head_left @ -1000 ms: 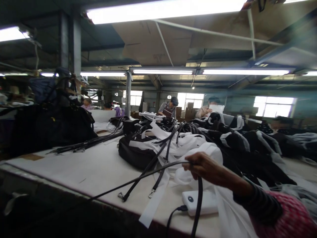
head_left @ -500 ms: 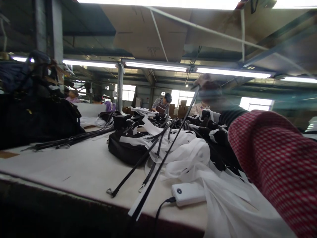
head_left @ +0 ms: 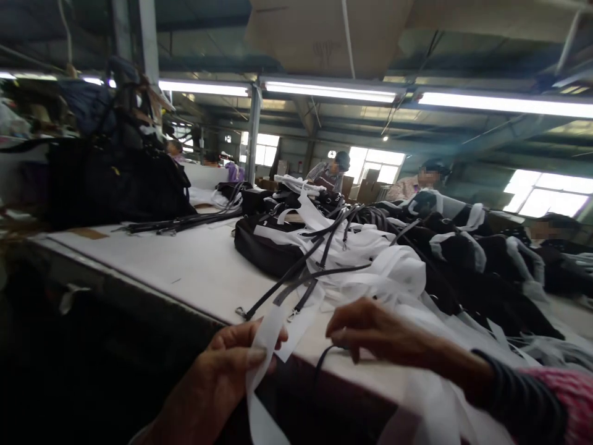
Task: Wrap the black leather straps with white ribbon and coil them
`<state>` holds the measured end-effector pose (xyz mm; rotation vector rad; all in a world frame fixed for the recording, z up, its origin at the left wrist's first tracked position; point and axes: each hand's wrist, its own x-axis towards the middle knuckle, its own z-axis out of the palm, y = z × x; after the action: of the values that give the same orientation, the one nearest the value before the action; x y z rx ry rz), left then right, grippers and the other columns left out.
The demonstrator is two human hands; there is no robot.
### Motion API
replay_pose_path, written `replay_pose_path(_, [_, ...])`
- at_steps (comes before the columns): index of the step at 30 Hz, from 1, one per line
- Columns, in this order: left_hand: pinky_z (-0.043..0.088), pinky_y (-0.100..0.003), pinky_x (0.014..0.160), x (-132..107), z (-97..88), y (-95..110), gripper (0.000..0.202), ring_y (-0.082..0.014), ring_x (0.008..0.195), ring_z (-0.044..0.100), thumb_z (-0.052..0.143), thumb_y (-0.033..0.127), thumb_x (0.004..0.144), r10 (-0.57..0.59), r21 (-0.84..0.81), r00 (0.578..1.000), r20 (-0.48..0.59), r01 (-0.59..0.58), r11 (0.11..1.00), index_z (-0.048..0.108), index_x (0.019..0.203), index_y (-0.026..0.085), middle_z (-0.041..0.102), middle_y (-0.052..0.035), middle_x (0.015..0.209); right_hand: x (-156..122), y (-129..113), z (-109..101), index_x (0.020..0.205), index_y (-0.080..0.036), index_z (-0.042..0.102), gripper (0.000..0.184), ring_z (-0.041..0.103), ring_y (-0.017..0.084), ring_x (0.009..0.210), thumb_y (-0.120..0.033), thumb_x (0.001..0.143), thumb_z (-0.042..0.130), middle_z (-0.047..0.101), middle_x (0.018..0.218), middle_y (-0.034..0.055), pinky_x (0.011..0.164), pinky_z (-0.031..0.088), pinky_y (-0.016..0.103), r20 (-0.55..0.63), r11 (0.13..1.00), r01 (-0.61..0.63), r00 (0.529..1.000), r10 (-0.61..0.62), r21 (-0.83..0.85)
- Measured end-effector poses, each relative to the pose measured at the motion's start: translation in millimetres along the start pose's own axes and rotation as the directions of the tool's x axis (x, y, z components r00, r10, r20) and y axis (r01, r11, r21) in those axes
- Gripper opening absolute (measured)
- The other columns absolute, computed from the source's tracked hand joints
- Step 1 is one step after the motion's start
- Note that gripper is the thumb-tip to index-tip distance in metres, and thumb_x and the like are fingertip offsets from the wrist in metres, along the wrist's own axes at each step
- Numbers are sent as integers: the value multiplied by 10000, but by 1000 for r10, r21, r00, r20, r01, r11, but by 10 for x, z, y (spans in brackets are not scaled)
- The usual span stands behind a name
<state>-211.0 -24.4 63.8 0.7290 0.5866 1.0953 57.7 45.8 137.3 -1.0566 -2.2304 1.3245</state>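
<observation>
My left hand (head_left: 222, 371) pinches a white fabric strip (head_left: 267, 334) that hangs down over the table's front edge. My right hand (head_left: 370, 330) hovers just to the right of it, fingers curled, above the table edge where a black cable (head_left: 324, 358) loops; whether it grips anything is unclear. Behind both hands lies a heap of white strips (head_left: 384, 272) crossed by black straps (head_left: 296, 278) with metal clips. A black bag (head_left: 266, 247) sits under the straps.
The white worktable (head_left: 176, 266) runs away to the left, with a pile of black bags (head_left: 115, 179) and a bundle of straps (head_left: 185, 221). Black and white garments (head_left: 467, 259) cover the right side. Other people work at the far end.
My right arm came down from its raised position, and the long black strap it lifted is released. My left hand came into view and took hold of a white strip. The white power bank is now hidden.
</observation>
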Motion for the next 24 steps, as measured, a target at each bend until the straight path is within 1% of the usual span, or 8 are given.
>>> replay_pose_path(4, [543, -343, 772, 158, 194, 15, 331, -245, 813, 694, 798, 242, 652, 13, -114, 998, 61, -6, 993, 791, 973, 159, 728, -72, 800, 93, 37, 660, 1018, -164, 727, 197, 524, 102, 702, -197, 826, 695, 651, 876, -6, 607, 390, 207, 68, 966, 41, 996, -60, 256])
replay_pose_path(7, [558, -360, 821, 176, 258, -57, 161, -267, 887, 707, 774, 215, 667, 75, -107, 993, 86, -65, 992, 769, 815, 152, 742, -85, 858, 297, 67, 902, 938, -163, 671, 232, 481, 83, 649, -92, 718, 651, 594, 810, -35, 569, 354, 199, 127, 871, -56, 992, -8, 488])
replay_pose_path(10, [556, -335, 770, 98, 209, -120, 92, -228, 801, 693, 762, 229, 724, 120, -41, 990, 74, -117, 992, 732, 774, 158, 727, -70, 837, 424, 147, 1032, 878, -156, 650, 212, 412, 64, 547, -90, 676, 637, 527, 689, -56, 485, 273, 196, 146, 806, -146, 986, 75, 573])
replay_pose_path(13, [545, -313, 755, -86, 48, -130, 129, -223, 832, 681, 746, 291, 823, 182, 165, 983, 40, -186, 969, 730, 849, 166, 733, -72, 964, 438, 246, 1067, 826, -130, 656, 85, 377, 59, 498, -196, 777, 680, 521, 645, -39, 452, 246, 204, 85, 827, -56, 996, 10, 559])
replay_pose_path(16, [528, -299, 851, -305, -195, -142, 214, -230, 945, 663, 737, 393, 873, 321, 439, 941, -112, -242, 865, 745, 929, 186, 730, -48, 1040, 390, 291, 1007, 823, -114, 681, 321, 399, 61, 480, -425, 902, 694, 536, 627, -18, 451, 279, 200, -75, 859, -9, 996, 56, 513])
replay_pose_path(19, [493, -241, 739, -463, -430, -235, 287, -190, 807, 641, 699, 471, 906, 393, 657, 886, -244, -147, 739, 742, 878, 189, 725, -20, 846, 331, 227, 900, 928, -146, 699, 373, 470, 72, 529, -519, 925, 693, 643, 769, 18, 480, 360, 195, -229, 864, 29, 968, 100, 502])
replay_pose_path(21, [470, -225, 690, -520, -544, -329, 321, -177, 747, 625, 672, 482, 924, 413, 756, 875, -251, -89, 648, 729, 810, 187, 709, -11, 771, 306, 131, 826, 988, -170, 705, 374, 528, 88, 574, -538, 924, 695, 706, 910, 53, 494, 415, 200, -325, 878, 106, 944, 60, 467])
replay_pose_path(24, [468, -215, 700, -566, -653, -455, 324, -176, 764, 631, 633, 484, 951, 445, 831, 863, -240, -55, 554, 740, 834, 202, 708, -2, 786, 302, -59, 708, 986, -170, 721, 381, 563, 112, 584, -542, 902, 721, 736, 901, 82, 470, 439, 203, -454, 880, 221, 891, -7, 421])
